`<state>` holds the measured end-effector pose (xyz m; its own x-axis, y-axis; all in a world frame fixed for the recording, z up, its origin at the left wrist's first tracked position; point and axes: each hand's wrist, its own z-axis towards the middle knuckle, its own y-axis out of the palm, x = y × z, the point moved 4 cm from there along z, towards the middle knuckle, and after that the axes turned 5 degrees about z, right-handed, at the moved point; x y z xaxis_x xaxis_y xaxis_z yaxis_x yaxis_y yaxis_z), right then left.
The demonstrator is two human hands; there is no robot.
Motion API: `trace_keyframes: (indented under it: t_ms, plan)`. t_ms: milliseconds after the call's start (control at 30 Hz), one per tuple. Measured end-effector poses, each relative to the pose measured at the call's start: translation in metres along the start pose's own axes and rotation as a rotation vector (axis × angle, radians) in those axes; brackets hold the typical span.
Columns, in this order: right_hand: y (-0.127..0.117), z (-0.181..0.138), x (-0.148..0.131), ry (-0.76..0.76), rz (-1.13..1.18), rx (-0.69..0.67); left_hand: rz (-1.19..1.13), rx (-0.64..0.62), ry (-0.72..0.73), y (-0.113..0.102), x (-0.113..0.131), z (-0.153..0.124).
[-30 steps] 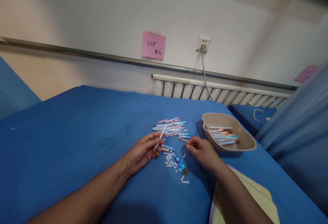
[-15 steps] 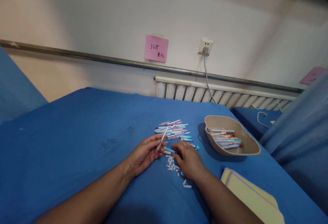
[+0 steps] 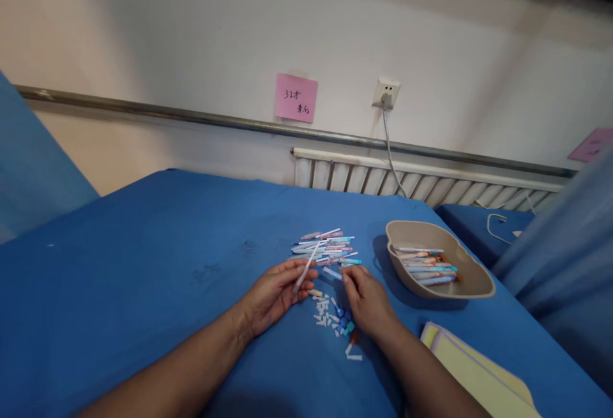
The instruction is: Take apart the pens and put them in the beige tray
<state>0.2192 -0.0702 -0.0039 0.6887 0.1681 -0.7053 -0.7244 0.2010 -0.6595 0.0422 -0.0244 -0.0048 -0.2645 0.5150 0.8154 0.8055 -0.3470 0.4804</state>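
Note:
My left hand [image 3: 274, 293] rests on the blue table cover [image 3: 143, 258] with its fingers closed round a thin white pen refill [image 3: 306, 267] that points up and away. My right hand [image 3: 366, 299] is beside it, fingers pinched on a blue pen barrel [image 3: 332, 273]. Between and below the hands lies a scatter of small white and blue pen parts [image 3: 335, 322]. Just beyond the fingers sits a pile of loose pens [image 3: 325, 247] in pink, blue and white.
A beige shallow tray [image 3: 472, 281] holding several pens stands to the right. Yellow paper or a pad [image 3: 479, 373] lies at the lower right. A radiator [image 3: 421, 179], a wall socket with cable [image 3: 385, 94] and a pink note [image 3: 295, 97] are behind. Blue fabric hangs at right.
My right hand moved left from near the tray to the parts between the hands and took hold of a blue pen barrel. My left hand kept the white refill and barely moved.

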Motion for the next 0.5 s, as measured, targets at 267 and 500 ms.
trace_keyframes:
  t_ms: [267,500]
  plan:
    - [-0.013,-0.002,0.018,0.016,-0.123,-0.09,-0.026,0.01,0.01,-0.002,0.002,0.002]
    - [-0.022,0.005,0.029,0.104,-0.155,0.089,-0.037,0.029,0.011,-0.003,0.002,0.001]
